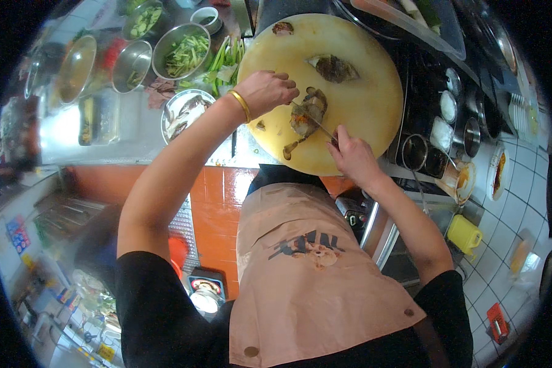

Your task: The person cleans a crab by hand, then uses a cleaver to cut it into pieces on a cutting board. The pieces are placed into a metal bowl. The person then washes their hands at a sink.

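Observation:
A round yellowish cutting board (368,106) lies in front of me. On it is an opened crab body (309,115) with orange matter in its middle and legs at both ends. My right hand (353,154) grips a small tool with a thin metal shaft (321,126), perhaps a knife, whose far end touches the crab. My left hand (270,92), with a gold bangle at the wrist, is curled at the crab's upper left; its fingertips are partly hidden, and what they hold cannot be made out. A dark crab shell (335,69) lies farther up the board, and a small brownish piece (283,28) near its far edge.
At left stand metal bowls of cut greens (187,53), green stalks (225,62) and a plate of pale pieces (186,115). A clear plastic container (409,27) overhangs the far right. Seasoning containers (447,106) and a wire-handled strainer (414,152) are at right.

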